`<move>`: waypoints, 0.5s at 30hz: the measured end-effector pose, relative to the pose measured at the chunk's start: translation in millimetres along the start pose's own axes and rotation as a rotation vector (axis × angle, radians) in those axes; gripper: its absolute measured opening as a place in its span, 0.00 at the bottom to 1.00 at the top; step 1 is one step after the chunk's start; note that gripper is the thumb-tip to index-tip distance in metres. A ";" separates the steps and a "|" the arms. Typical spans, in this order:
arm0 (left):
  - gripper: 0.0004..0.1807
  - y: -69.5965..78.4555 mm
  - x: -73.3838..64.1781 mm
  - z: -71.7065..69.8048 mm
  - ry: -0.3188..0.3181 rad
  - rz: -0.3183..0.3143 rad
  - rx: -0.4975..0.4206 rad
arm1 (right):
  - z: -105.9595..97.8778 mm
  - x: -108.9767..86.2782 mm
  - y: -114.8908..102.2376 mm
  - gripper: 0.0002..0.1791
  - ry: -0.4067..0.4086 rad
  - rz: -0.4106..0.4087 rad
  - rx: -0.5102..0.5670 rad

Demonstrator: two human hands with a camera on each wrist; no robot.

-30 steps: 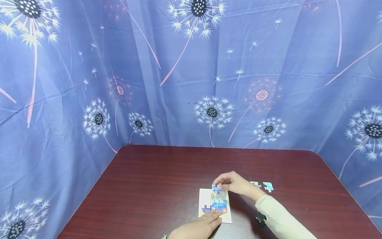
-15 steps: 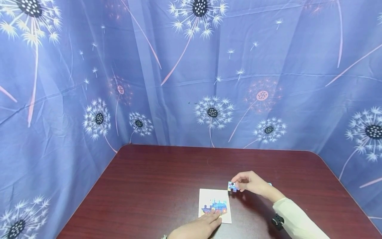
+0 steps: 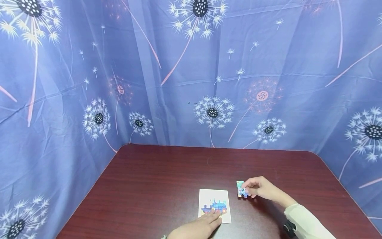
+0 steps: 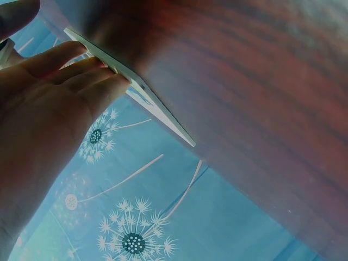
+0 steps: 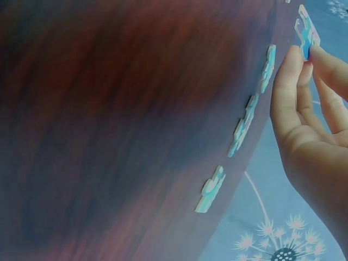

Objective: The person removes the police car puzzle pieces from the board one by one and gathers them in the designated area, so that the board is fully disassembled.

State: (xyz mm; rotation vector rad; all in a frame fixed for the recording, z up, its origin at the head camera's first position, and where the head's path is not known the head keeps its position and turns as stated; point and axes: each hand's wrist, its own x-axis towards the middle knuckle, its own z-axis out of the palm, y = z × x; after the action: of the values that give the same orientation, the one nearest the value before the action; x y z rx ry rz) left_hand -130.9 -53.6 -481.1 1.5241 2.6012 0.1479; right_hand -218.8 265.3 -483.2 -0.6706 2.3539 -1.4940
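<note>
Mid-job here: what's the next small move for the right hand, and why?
Probably lower the held puzzle piece to the table: the right hand has drawn it back from the white board, and loose pieces lie nearby, so setting it down would likely free that hand to try another. The left hand rests on the board.

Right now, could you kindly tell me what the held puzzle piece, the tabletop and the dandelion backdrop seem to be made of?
Held puzzle piece: probably thick card or thin wood, with a printed face and pale edge.
Tabletop: wood or wood-look laminate, with reddish-brown grain and soft sheen.
Dandelion backdrop: likely matte fabric, given its folds and creases.
</note>
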 end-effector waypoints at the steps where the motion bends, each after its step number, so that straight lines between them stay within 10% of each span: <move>1: 0.36 -0.3 0.1 0.2 -0.001 0.000 0.005 | -0.3 -0.4 0.9 0.10 -0.002 0.009 -0.003; 15: 0.37 -0.7 -0.6 -1.1 -0.036 -0.013 -0.028 | 8.6 -2.3 8.3 0.04 0.011 -0.035 -0.041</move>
State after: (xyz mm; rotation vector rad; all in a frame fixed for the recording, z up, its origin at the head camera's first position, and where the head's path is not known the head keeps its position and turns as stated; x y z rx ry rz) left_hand -131.4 -54.5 -480.1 1.4866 2.5698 0.1543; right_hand -214.8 262.8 -494.4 -0.7185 2.3990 -1.4704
